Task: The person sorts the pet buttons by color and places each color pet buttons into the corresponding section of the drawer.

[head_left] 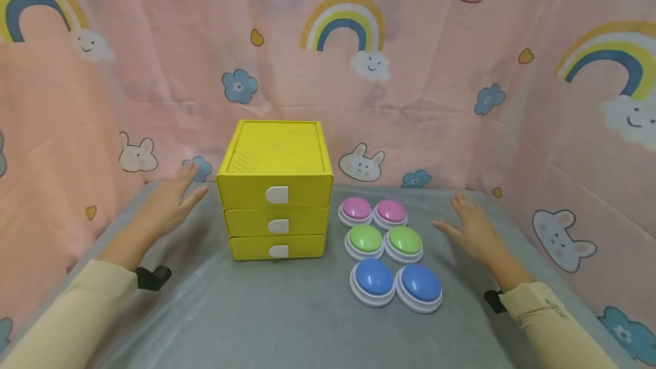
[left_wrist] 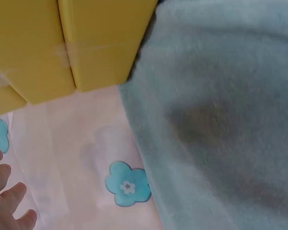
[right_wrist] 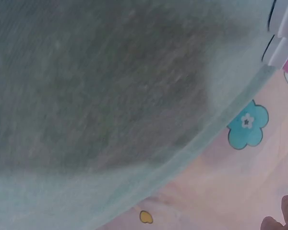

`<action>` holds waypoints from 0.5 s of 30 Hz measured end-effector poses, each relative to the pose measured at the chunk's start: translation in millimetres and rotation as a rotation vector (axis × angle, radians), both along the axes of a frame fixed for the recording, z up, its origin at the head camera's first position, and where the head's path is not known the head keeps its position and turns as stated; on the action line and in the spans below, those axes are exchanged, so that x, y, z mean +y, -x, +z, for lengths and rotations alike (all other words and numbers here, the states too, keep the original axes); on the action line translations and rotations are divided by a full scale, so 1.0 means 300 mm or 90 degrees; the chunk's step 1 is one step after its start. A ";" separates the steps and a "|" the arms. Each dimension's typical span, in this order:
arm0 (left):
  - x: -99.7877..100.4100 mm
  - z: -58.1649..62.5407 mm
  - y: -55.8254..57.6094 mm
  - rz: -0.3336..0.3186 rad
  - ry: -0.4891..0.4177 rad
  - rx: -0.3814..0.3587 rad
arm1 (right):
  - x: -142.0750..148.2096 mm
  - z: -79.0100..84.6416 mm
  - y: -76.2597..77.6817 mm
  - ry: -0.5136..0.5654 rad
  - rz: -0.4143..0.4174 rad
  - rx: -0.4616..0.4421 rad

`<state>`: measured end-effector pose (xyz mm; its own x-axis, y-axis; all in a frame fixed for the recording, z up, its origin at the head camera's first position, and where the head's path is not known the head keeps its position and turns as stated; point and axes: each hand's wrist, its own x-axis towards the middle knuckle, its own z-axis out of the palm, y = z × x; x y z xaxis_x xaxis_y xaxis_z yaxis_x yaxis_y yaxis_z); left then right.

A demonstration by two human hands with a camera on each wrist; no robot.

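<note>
Watch Out for Bumps

Your left hand (head_left: 166, 204) is open, thumb out, with nothing in it, left of the yellow box (head_left: 279, 150). Your right hand (head_left: 474, 231) is open and empty too, right of the buttons (head_left: 404, 239). The box stands on the gray table (head_left: 230, 312), with the buttons on its right. If your right hand swings in low, it could press the wrong button, because they sit so close. A left-hand bump might shove the box into them. How high your hands are is hard to tell. Count: one box, three drawers (head_left: 246, 222), three white handles (head_left: 278, 226), two pink buttons (head_left: 356, 208), two green buttons (head_left: 366, 238), two blue buttons (head_left: 374, 277).
</note>
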<state>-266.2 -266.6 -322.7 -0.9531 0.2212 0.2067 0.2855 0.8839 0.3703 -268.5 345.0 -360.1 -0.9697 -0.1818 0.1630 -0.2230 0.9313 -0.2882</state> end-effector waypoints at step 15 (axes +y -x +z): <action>0.033 0.009 -0.083 -0.030 -0.158 -0.033 | -0.058 0.007 -0.030 0.062 0.026 0.007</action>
